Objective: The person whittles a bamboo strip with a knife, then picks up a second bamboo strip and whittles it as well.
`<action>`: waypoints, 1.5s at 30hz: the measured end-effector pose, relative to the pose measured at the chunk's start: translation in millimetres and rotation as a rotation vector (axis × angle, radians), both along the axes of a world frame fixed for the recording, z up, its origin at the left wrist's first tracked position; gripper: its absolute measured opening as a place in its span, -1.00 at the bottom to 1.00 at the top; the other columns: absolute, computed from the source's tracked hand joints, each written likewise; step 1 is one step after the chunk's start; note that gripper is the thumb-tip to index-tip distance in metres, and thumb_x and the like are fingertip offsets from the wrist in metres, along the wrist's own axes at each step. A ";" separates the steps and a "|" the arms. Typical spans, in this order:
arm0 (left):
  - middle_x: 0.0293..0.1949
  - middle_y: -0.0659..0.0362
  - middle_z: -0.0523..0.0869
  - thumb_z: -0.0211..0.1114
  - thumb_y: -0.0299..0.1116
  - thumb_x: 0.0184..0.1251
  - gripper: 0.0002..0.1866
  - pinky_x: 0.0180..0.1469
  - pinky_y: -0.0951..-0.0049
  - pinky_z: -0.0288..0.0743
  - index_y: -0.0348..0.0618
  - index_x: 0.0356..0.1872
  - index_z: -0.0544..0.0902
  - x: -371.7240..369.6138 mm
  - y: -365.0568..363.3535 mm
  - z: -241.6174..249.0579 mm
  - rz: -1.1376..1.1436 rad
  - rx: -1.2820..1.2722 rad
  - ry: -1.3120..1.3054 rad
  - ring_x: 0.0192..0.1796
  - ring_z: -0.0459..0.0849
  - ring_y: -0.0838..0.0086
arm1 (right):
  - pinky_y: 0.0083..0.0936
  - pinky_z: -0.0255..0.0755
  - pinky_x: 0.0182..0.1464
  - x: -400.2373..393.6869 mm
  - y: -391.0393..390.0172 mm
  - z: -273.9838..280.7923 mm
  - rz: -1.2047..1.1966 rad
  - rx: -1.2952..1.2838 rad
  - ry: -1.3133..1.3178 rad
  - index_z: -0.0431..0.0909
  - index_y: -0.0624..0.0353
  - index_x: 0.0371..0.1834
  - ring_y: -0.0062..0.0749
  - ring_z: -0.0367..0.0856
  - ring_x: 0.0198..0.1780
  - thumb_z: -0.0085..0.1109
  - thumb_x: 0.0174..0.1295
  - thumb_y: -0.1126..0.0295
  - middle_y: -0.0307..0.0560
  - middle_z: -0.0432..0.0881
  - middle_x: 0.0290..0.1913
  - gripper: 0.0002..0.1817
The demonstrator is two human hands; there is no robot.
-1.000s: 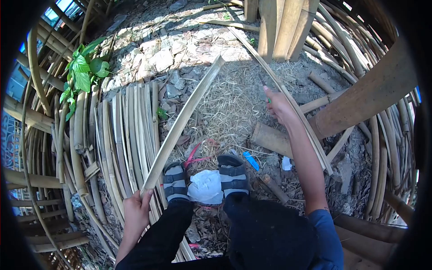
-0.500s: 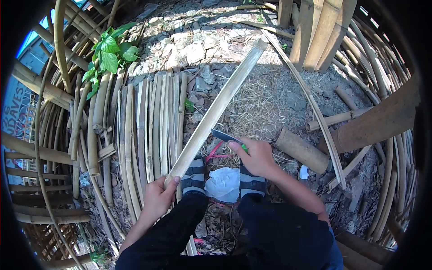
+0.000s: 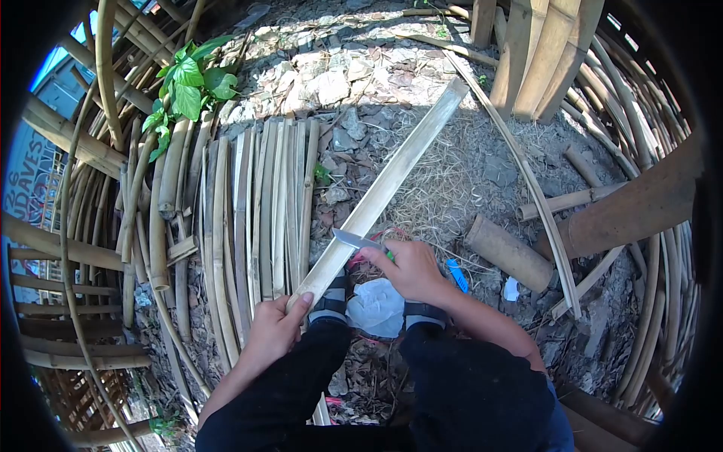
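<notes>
A long split bamboo strip (image 3: 407,154) slants up and to the right, its pale hollow face toward me. Gripping its near end is my left hand (image 3: 277,325), thumb on top. My right hand (image 3: 407,270) is closed round a knife (image 3: 354,239), whose green handle shows only in part. The blade lies across the strip's lower part, apparently touching its face. Below the knife, a crumpled white plastic piece (image 3: 376,307) rests on the ground between my sandalled feet.
Many split bamboo strips (image 3: 260,203) lie side by side at left. A bamboo section (image 3: 508,252), a blue object (image 3: 457,276) and a long thin strip (image 3: 527,184) lie at right. Bamboo poles (image 3: 546,60) stand at the back right. A leafy plant (image 3: 187,87) grows at left.
The knife has moved down and left onto the strip, its blade turned flatter. The strip's far end has shifted right and slightly down. The blue object now shows beside my right wrist.
</notes>
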State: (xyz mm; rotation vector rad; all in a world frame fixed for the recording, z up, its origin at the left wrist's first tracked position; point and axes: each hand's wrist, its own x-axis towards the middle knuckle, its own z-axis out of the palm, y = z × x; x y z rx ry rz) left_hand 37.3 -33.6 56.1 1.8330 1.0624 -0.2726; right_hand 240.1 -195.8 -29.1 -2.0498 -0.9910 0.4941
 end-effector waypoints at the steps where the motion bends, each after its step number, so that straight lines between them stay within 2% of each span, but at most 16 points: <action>1: -0.74 0.29 0.48 0.15 0.06 0.55 -0.46 -0.70 0.56 0.28 -0.24 -0.47 0.59 -0.8 0.5 -1.3 -0.014 0.015 0.006 -0.75 0.44 0.65 | 0.02 0.43 -0.35 7.2 -1.2 -4.2 -0.029 0.021 -0.009 0.58 0.23 -0.59 0.14 0.63 -0.48 -0.01 0.41 -0.23 0.18 0.54 -0.64 -0.30; 4: -0.75 0.28 0.48 0.15 0.05 0.55 -0.46 -0.71 0.55 0.28 -0.25 -0.47 0.60 -0.8 1.1 -4.2 -0.023 0.033 0.005 -0.76 0.44 0.64 | 0.04 0.45 -0.32 17.7 -2.8 -4.5 -0.097 -0.014 0.020 0.59 0.26 -0.56 0.18 0.63 -0.46 -0.01 0.41 -0.24 0.19 0.56 -0.62 -0.29; 7: -0.76 0.27 0.49 0.14 0.04 0.56 -0.46 -0.71 0.55 0.29 -0.24 -0.48 0.61 1.5 0.3 -6.0 0.009 -0.039 0.041 -0.77 0.45 0.62 | 0.03 0.46 -0.32 2.7 -4.2 -5.1 -0.126 0.088 0.095 0.59 0.27 -0.56 0.18 0.64 -0.46 0.00 0.39 -0.25 0.21 0.57 -0.61 -0.28; 9: -0.76 0.27 0.49 0.13 0.04 0.56 -0.46 -0.71 0.55 0.29 -0.24 -0.48 0.61 0.8 2.2 -10.6 0.010 -0.054 0.022 -0.77 0.45 0.62 | 0.00 0.48 -0.38 -20.1 -5.8 2.8 0.104 0.053 -0.005 0.58 0.28 -0.58 0.15 0.63 -0.52 0.01 0.39 -0.24 0.19 0.57 -0.63 -0.28; 14: -0.77 0.27 0.48 0.13 0.06 0.56 -0.44 -0.70 0.56 0.28 -0.23 -0.50 0.60 0.5 1.7 -5.0 0.005 -0.107 -0.009 -0.77 0.44 0.61 | -0.02 0.46 -0.52 -30.7 -0.6 -1.1 0.176 0.072 -0.207 0.57 0.27 -0.60 0.09 0.61 -0.63 0.05 0.38 -0.21 0.13 0.55 -0.71 -0.31; 17: -0.77 0.26 0.49 0.15 0.10 0.54 -0.40 -0.69 0.56 0.29 -0.27 -0.53 0.60 -0.8 2.1 -5.1 0.029 -0.108 0.002 -0.75 0.47 0.61 | -0.02 0.48 -0.48 0.6 -0.2 -4.6 -0.011 0.057 -0.219 0.59 0.27 -0.58 0.11 0.63 -0.59 0.02 0.39 -0.23 0.15 0.57 -0.68 -0.29; 21: -0.76 0.26 0.49 0.14 0.11 0.54 -0.40 -0.69 0.56 0.28 -0.27 -0.51 0.61 -0.5 2.9 -5.1 0.040 -0.079 0.014 -0.75 0.46 0.62 | 0.00 0.42 -0.44 29.4 -2.7 -9.7 -0.022 0.063 -0.230 0.57 0.29 -0.58 0.19 0.59 -0.56 0.09 0.40 -0.13 0.23 0.50 -0.70 -0.36; 23: -0.76 0.27 0.49 0.14 0.11 0.54 -0.40 -0.70 0.56 0.28 -0.27 -0.50 0.61 -1.1 1.5 -7.1 0.051 -0.091 0.004 -0.75 0.46 0.62 | 0.06 0.47 -0.36 55.9 -5.8 -9.2 -0.189 -0.088 -0.159 0.59 0.29 -0.58 0.22 0.65 -0.46 -0.05 0.42 -0.25 0.26 0.57 -0.63 -0.25; 28: -0.77 0.27 0.47 0.15 0.11 0.53 -0.41 -0.69 0.56 0.28 -0.27 -0.51 0.62 -1.5 2.9 -10.7 0.055 -0.108 0.036 -0.75 0.46 0.62 | 0.06 0.47 -0.36 47.3 -9.2 -4.5 -0.249 -0.071 -0.130 0.60 0.30 -0.56 0.23 0.64 -0.49 -0.05 0.42 -0.24 0.27 0.57 -0.63 -0.25; 30: -0.77 0.27 0.47 0.16 0.10 0.53 -0.41 -0.69 0.56 0.28 -0.27 -0.51 0.63 -1.3 4.0 -12.5 0.055 -0.116 0.034 -0.75 0.46 0.62 | 0.04 0.49 -0.39 22.2 -11.1 4.2 -0.023 0.015 -0.123 0.61 0.29 -0.56 0.21 0.64 -0.53 -0.01 0.40 -0.22 0.26 0.58 -0.64 -0.28; 34: -0.78 0.28 0.47 0.17 0.09 0.53 -0.42 -0.69 0.56 0.28 -0.25 -0.54 0.62 -1.5 1.6 -7.8 0.038 -0.116 0.026 -0.76 0.46 0.62 | 0.02 0.51 -0.40 -6.5 -10.6 4.3 0.130 -0.049 -0.243 0.62 0.28 -0.55 0.19 0.64 -0.55 0.02 0.40 -0.20 0.23 0.59 -0.63 -0.31; 37: -0.78 0.28 0.47 0.16 0.08 0.53 -0.42 -0.69 0.56 0.28 -0.24 -0.54 0.61 -5.7 2.7 -8.7 0.051 -0.130 0.012 -0.76 0.45 0.62 | 0.03 0.52 -0.38 24.1 -10.5 -1.4 0.021 0.001 -0.211 0.62 0.30 -0.54 0.22 0.66 -0.49 -0.01 0.41 -0.20 0.26 0.60 -0.62 -0.29; 41: -0.78 0.28 0.47 0.16 0.08 0.54 -0.42 -0.69 0.55 0.28 -0.24 -0.54 0.61 -9.5 3.7 -4.2 0.001 -0.124 0.024 -0.76 0.45 0.62 | 0.05 0.50 -0.32 101.7 -22.6 -1.7 -0.215 -0.123 -0.244 0.62 0.34 -0.57 0.26 0.66 -0.43 -0.07 0.43 -0.24 0.34 0.60 -0.56 -0.22; 45: -0.78 0.27 0.47 0.15 0.09 0.54 -0.42 -0.70 0.55 0.29 -0.24 -0.53 0.60 -7.2 1.7 -4.5 -0.019 -0.103 0.068 -0.76 0.45 0.62 | 0.07 0.49 -0.28 149.2 -29.2 -1.8 -0.318 -0.162 -0.250 0.61 0.35 -0.58 0.27 0.66 -0.43 -0.13 0.44 -0.27 0.34 0.60 -0.57 -0.19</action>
